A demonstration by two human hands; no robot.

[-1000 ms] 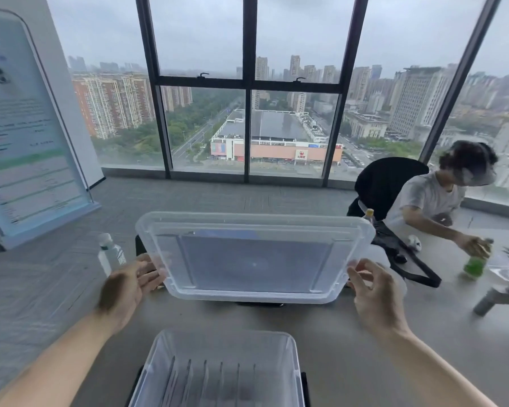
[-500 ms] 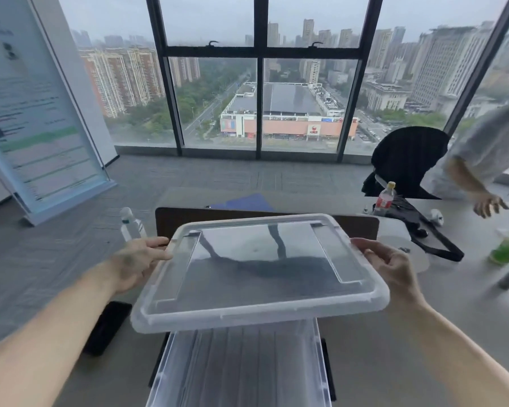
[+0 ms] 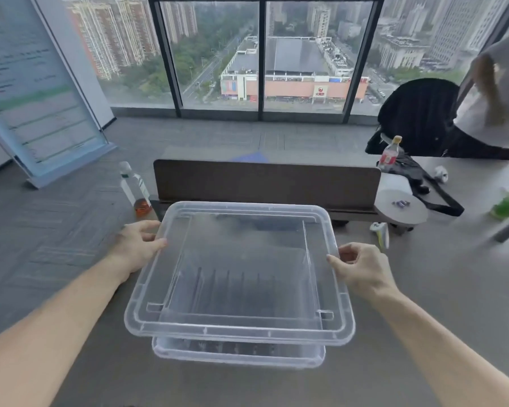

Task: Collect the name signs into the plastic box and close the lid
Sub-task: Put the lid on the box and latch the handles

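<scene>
I hold a clear plastic lid [image 3: 332, 324] flat, just above the clear plastic box [image 3: 238, 355] on the grey table. My left hand [image 3: 135, 245] grips the lid's left edge and my right hand [image 3: 362, 267] grips its right edge. Through the lid I see several name signs [image 3: 229, 284] standing on edge in a row inside the box. The lid's near edge hangs past the box's front rim, with a gap between them.
A dark desk divider [image 3: 265, 180] stands just behind the box. A bottle with orange liquid [image 3: 134, 188] is at back left. At right are a round white object [image 3: 400, 205], a red-label bottle [image 3: 390, 152], a black bag strap [image 3: 441, 195] and another person [image 3: 494, 95].
The lid has gone from tilted up facing me to flat, and has come down over the box. Both hands stayed on its side edges.
</scene>
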